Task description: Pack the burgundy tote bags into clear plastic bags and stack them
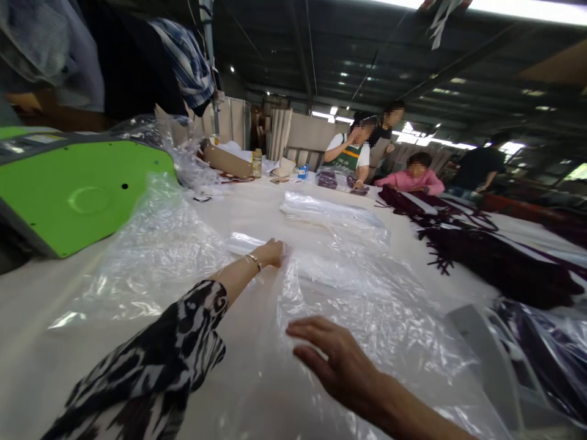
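Observation:
My left hand (269, 252), with a bracelet at its wrist, reaches forward over the white table. Its fingers are curled closed at the corner of a large clear plastic bag (367, 305) that lies spread out flat. My right hand (331, 354) is nearer to me, over the left part of the same bag, with its fingers stretched out and nothing held. Just left of my left hand lies a folded strip of clear plastic (243, 242). Beyond the hands is a flat stack of clear plastic bags (328, 211).
A green machine panel (87, 189) stands at the left, with crumpled clear plastic (151, 256) beside it. Dark fringed textiles (486, 244) lie at the right, near a wrapped dark package (550, 348). Several people work at the far side, one in a green apron (347, 157).

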The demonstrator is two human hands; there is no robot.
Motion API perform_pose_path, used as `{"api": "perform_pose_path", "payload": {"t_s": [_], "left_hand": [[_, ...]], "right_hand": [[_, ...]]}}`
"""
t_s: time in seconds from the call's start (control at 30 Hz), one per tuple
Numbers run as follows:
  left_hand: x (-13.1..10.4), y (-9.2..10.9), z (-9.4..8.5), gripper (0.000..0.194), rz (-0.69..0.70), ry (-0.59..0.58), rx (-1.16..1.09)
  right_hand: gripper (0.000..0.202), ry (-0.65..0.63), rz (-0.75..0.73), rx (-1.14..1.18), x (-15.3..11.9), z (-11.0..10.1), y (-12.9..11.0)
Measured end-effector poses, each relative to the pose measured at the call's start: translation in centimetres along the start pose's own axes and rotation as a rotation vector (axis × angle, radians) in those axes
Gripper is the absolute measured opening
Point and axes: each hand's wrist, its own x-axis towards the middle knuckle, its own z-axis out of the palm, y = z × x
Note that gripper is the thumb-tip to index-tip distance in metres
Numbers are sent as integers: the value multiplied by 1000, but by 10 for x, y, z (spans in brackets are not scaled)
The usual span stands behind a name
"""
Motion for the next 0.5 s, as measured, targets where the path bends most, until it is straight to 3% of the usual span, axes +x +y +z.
{"api": "perform_pose_path", "payload": {"t_s": [0.07,0.17,0.3,0.4,0.5], "left_hand": [[10,2,3,32,25,12,8],[23,5,6,24,26,23,8],[39,0,-6,19,-121,108,-46],[47,-20,-51,25,-272,247,-152],[44,-51,-128,30,-367,417,-326]], "right_hand": [[48,98,-5,-232,18,16,36],[62,34,67,-395,30,47,82],[65,-41,95,-390,32,64,100],[65,-42,97,-363,31,61,99],[66,-37,88,-322,32,59,100]]}}
